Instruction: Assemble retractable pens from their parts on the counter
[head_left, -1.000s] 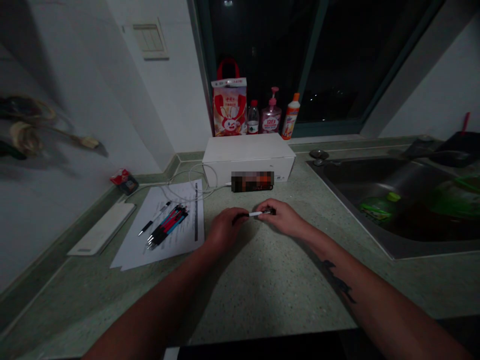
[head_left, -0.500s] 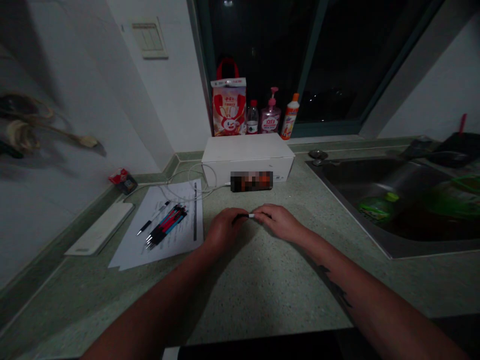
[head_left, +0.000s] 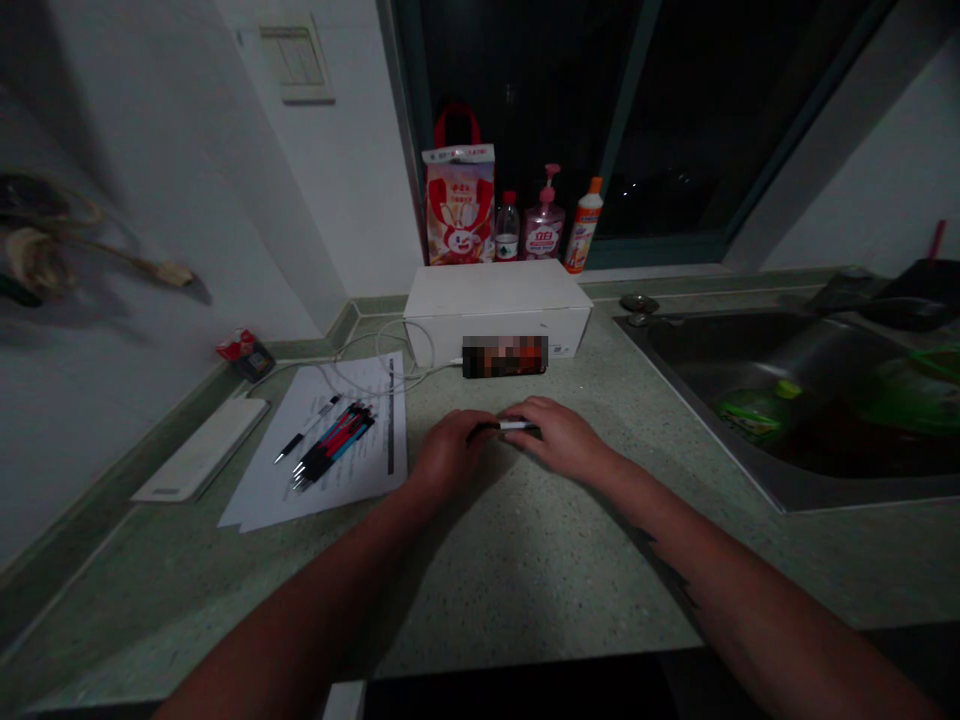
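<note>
Hands meet low over the speckled green stone counter (head_left: 525, 590), the left hand (head_left: 450, 458) curled around the dark end of a slim black-and-white pen (head_left: 517, 426) and the right hand (head_left: 559, 438) closed on its white barrel, so the pen lies crosswise between them with only a short stretch showing. From the head view, the sheet of printed paper (head_left: 367, 480) lies just left of the left hand, not touching it. On the paper rest a bundle of red, blue and black pens (head_left: 330, 450) and, beside the bundle, a single black-and-silver pen (head_left: 306, 430). A flat white power bank (head_left: 202, 450) lies along the wall to the left of the paper, near a small red packet (head_left: 246, 355). A thin white cable (head_left: 382, 360) loops over the paper's top edge toward a white box (head_left: 495, 300), and a blurred rectangular object (head_left: 504, 357) leans against the box's front. Behind the box, on the window ledge, stand a red-handled bag (head_left: 459, 205), a water bottle (head_left: 508, 230), a pump bottle (head_left: 544, 230) and an orange-capped bottle (head_left: 583, 228). To the right, a steel sink (head_left: 675, 380) holds a green bag (head_left: 757, 410).
</note>
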